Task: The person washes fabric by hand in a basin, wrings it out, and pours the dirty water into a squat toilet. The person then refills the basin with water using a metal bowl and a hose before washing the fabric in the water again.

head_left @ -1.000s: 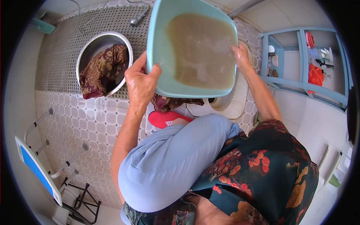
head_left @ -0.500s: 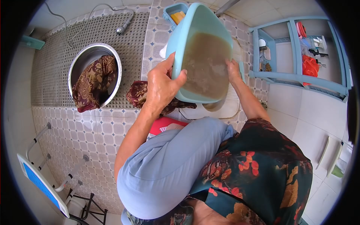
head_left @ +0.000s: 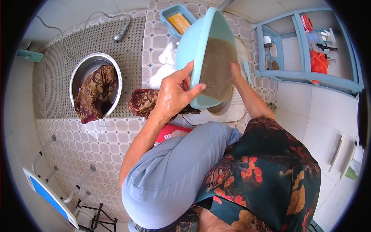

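Note:
A light blue plastic basin [head_left: 187, 46] hangs tilted to the right, with murky brown water [head_left: 217, 71] gathered toward its low right side. My left hand [head_left: 173, 92] grips its near left rim, thumb over the inside and fingers around the outside. At the lower right side, my right hand [head_left: 235, 72] holds the basin, its fingers partly hidden. Beneath lies a white squat toilet [head_left: 237, 110], partly covered by the basin. Dark red patterned cloth [head_left: 143, 102] rests on the tiles by my left wrist.
A metal basin [head_left: 120, 83] at left holds another patterned cloth [head_left: 96, 91], partly hanging over its rim. White cloth [head_left: 162, 73] and a small blue tray [head_left: 165, 14] with a yellow block lie behind. A shower head [head_left: 118, 37] rests on perforated matting; a blue shelf [head_left: 301, 75] stands right.
The blue basin has tipped further to the right, and its water has shifted that way. My left hand has moved right with the rim. More white cloth and tray now show.

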A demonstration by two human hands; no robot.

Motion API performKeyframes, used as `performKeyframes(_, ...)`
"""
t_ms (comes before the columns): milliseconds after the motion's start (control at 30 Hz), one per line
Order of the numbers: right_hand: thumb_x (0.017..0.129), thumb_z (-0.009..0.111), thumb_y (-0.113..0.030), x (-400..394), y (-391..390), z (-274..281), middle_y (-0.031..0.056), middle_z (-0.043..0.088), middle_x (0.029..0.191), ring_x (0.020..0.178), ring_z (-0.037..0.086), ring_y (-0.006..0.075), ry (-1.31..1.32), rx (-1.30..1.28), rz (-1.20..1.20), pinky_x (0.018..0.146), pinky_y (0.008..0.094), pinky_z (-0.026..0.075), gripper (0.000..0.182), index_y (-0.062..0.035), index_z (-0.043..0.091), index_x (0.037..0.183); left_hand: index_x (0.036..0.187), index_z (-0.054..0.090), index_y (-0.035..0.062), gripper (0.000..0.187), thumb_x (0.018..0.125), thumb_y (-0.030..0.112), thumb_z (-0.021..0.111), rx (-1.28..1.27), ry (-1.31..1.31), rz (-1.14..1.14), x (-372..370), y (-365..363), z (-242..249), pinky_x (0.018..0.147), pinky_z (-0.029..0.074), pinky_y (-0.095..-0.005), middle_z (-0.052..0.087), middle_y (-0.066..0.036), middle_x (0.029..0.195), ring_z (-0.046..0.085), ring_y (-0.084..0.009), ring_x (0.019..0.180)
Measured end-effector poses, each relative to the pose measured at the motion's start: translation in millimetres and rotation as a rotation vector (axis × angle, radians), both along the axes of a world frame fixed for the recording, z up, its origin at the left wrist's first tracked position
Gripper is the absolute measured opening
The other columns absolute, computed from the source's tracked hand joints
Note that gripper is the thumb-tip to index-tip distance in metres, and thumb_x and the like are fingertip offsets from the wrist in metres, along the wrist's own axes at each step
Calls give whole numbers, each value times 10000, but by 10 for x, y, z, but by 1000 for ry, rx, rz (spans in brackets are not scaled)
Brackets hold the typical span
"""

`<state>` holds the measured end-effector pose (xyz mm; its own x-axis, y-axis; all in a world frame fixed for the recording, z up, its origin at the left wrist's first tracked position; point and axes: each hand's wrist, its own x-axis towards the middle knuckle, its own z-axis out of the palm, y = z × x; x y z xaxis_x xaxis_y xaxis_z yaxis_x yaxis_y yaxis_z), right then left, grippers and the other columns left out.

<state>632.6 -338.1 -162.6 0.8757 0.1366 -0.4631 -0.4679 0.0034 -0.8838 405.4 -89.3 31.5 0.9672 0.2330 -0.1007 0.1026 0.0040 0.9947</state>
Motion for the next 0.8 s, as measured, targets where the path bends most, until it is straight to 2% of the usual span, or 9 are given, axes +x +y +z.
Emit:
performKeyframes(67, 829, 564, -101, 23, -38, 7, 133, 634, 1024, 915, 626, 244, -6, -48, 42, 777, 378, 515, 356, 19, 569, 1164, 1318, 506, -54, 654, 739, 58, 789, -4, -35, 8, 12, -41, 10, 573, 437, -209, 509, 8, 656, 458, -50, 599)
performKeyframes(100, 831, 571, -103, 12, -49, 4, 133, 632, 1031, 920, 625, 246, -8, -96, 92, 777, 380, 517, 366, 13, 561, 1179, 1318, 506, -54, 654, 739, 58, 789, -6, -33, 4, 9, -65, 13, 573, 437, -209, 509, 8, 656, 458, -50, 599)
performKeyframes(333, 834, 572, -150, 74, 8, -153, 138, 655, 993, 914, 638, 241, 94, -96, -18, 812, 376, 527, 330, 5, 610, 1123, 1366, 489, 25, 648, 770, -18, 740, -282, -33, -191, 20, -175, 49, 612, 457, -190, 543, 23, 761, 481, -39, 671)
performKeyframes(467, 852, 590, -153, 111, 2, -209, 133, 635, 1073, 955, 620, 240, 185, -14, 44, 856, 376, 507, 397, -15, 547, 1221, 1406, 449, 61, 663, 797, -78, 674, -405, -12, -293, 9, -225, 37, 659, 488, -192, 559, 1, 837, 517, -48, 743)
performKeyframes(533, 849, 602, -164, 115, 38, -185, 125, 618, 1127, 1015, 596, 241, 75, -85, 3, 876, 388, 497, 434, -26, 521, 1253, 1405, 441, 37, 668, 792, -75, 683, -412, 10, -239, -13, -203, 19, 670, 491, -193, 556, 4, 835, 525, -48, 749)
performKeyframes(600, 844, 622, -178, 125, 2, -15, 115, 614, 1137, 1059, 573, 239, 145, -136, -2, 902, 389, 482, 446, -25, 522, 1250, 1405, 432, 20, 676, 786, -76, 687, -394, 6, -165, -84, -139, -91, 677, 493, -196, 553, 5, 837, 532, -49, 755)
performKeyframes(667, 815, 645, -159, 125, 13, 133, 127, 620, 1108, 989, 583, 225, -11, -266, -1, 829, 362, 479, 421, -10, 582, 1204, 1405, 424, 4, 685, 780, -78, 692, -375, 0, -87, -149, -65, -123, 685, 496, -199, 551, 5, 840, 539, -49, 760)
performKeyframes(733, 811, 667, -183, 224, -42, 174, 120, 636, 1069, 956, 592, 211, 22, -179, 29, 803, 347, 475, 398, -12, 609, 1166, 1402, 414, -20, 702, 765, -84, 701, -360, 32, 68, -226, 15, -101, 679, 494, -202, 547, 8, 836, 548, -47, 756)
performKeyframes(800, 816, 679, -206, 239, -22, 442, 105, 655, 977, 886, 608, 198, -112, -322, 16, 768, 330, 477, 359, -6, 631, 1110, 1408, 410, -11, 700, 769, -89, 682, -346, 2, 107, -291, 94, -185, 691, 487, -199, 547, 12, 829, 555, -50, 750)
